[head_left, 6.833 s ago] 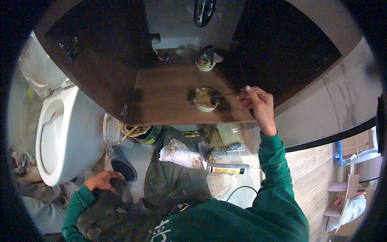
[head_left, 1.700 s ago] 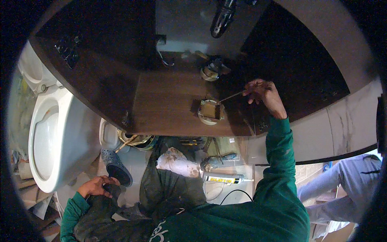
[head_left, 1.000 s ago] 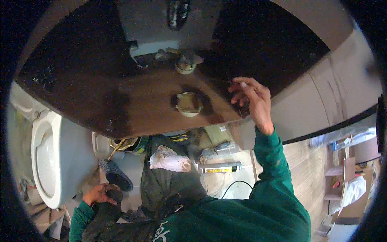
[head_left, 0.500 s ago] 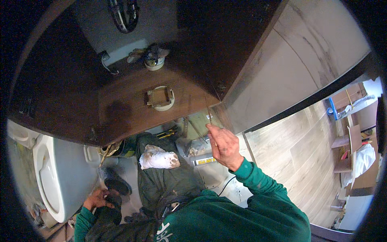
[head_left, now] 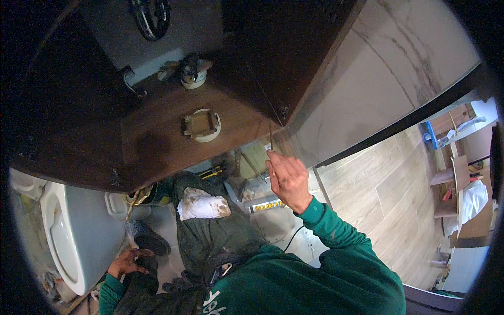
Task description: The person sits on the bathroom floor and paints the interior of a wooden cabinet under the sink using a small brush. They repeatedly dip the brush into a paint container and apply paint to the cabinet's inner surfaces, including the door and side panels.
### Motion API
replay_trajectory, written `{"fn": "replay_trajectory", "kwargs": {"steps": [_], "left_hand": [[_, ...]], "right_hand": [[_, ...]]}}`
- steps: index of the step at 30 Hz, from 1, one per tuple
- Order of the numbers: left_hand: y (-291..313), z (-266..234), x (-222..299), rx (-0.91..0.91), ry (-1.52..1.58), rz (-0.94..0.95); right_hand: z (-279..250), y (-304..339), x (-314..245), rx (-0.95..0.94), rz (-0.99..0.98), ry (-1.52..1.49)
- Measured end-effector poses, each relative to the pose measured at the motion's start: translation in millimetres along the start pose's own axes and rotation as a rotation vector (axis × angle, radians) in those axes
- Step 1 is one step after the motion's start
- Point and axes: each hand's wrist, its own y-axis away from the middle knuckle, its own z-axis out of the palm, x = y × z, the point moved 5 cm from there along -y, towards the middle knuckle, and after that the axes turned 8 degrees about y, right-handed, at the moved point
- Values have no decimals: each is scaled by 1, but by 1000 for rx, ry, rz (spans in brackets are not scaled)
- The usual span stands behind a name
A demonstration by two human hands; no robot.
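Note:
My right hand [head_left: 287, 179] pinches a thin dark stick-like tool [head_left: 271, 137], held upright at the front right corner of an open brown cabinet [head_left: 157, 149]. The tool's tip is too fine to make out. My left hand [head_left: 130, 262] rests on my left knee with its fingers apart, holding nothing. A stained white rag [head_left: 203, 203] lies on my right thigh. On the cabinet floor sits a round white lid or dish [head_left: 212, 135] with a square brown frame-like piece [head_left: 201, 124] on it. Farther back stands a white tub [head_left: 194, 83] with a dark crumpled thing in it.
A chrome drain trap [head_left: 151, 23] hangs at the back. To the right stands a marble-patterned panel [head_left: 388, 73]. A white toilet [head_left: 68, 231] is at left. A sealant tube [head_left: 266, 206] and yellow-black tool [head_left: 212, 171] lie below the cabinet. Boards and plastic [head_left: 472, 202] stand far right.
The view has shifted slightly, so the cabinet appears farther left and up. My right hand has moved a little forward toward the cabinet corner with the tool. My left hand stays on the knee.

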Motion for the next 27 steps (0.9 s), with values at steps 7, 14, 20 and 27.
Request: {"fn": "replay_trajectory", "kwargs": {"steps": [7,14,20,27], "left_hand": [[-2,1,-3,-1,-1,29],[-4,2,-12,-8,38,113],[-6,3,-20,6,34,145],[-4,4,-24,39,10,175]], "right_hand": [[6,-4,7,-48,25,80],[21,-12,11,-73,23,116],[31,-16,19,-53,27,151],[35,-20,22,-51,25,154]]}}
